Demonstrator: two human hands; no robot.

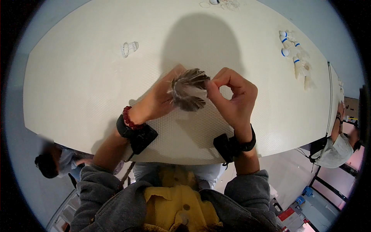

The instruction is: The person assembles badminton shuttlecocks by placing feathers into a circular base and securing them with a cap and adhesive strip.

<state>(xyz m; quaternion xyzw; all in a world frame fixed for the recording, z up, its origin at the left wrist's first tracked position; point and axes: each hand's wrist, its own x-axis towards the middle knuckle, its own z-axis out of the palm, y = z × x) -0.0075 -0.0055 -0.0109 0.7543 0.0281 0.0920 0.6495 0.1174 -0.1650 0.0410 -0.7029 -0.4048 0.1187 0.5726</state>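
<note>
Left hand point(157, 98): closed round dark feathers point(181, 91), apparently steadying them.
Right hand point(236, 94): pinches their edge at three o'clock, likely for control.

A grey zippered jacket point(129, 197) hangs open over a yellow shirt point(174, 199).

Dark feathers point(188, 101), splayed, in left hand point(157, 98)

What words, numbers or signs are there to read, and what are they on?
None can be read.
Dark feathers in the left hand: no lettering shows.
White shuttlecocks with blue bands: too small to tell.
Brown box at the right edge: marks too small and blurred to read.
</note>
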